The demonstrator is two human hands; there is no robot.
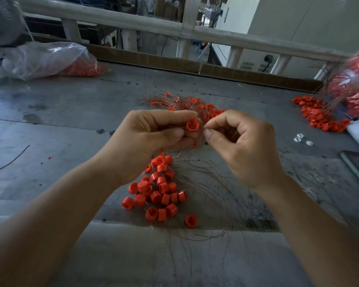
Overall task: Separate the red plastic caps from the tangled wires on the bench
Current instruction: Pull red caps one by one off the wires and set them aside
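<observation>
The left hand is gripping a red cap; the right hand is pinching its wire above the tabletop.

The grey, scuffed bench carries a near pile of red caps, tangled wires, another cap heap and two plastic bags.

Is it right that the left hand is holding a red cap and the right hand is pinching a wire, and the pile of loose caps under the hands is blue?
Not quite. The head view shows the left hand holding a red cap and the right hand pinching a wire, but the pile of loose caps below is red, not blue.
</observation>
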